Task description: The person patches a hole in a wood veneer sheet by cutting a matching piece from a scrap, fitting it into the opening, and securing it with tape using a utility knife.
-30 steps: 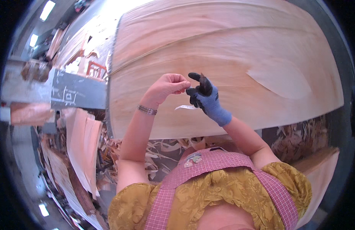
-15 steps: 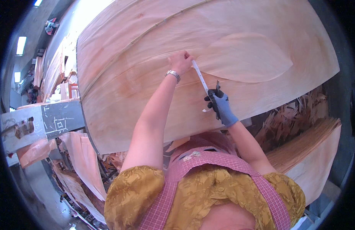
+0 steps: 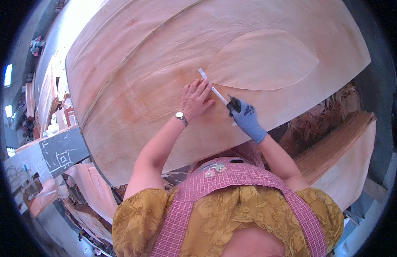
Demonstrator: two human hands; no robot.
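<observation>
A broad sheet of pale, pinkish wood veneer (image 3: 155, 92) lies in front of me, with a rounded, pointed veneer piece (image 3: 267, 60) on it. A narrow white tape strip (image 3: 218, 94) runs slantwise beside that piece's left edge. My bare left hand (image 3: 196, 99), a watch at its wrist, rests palm down on the veneer, fingers stretched out and the tips against the tape. My right hand (image 3: 248, 118), in a blue glove with black fingers, is closed around the tape's lower end. A dark, thin tool juts from the same fingers; its kind is unclear.
A long thin stick (image 3: 134, 49) curves across the veneer's far left. Veneer scraps (image 3: 318, 122) and a stack of sheets (image 3: 342, 145) lie right of the work. A grey beam with chalk marks (image 3: 63, 150) meets the left edge. Another person (image 3: 36, 46) is far off.
My left hand has released the tape's far end and come down flat onto the veneer beside it. The tape has gone from stretched between both hands to lying along the surface.
</observation>
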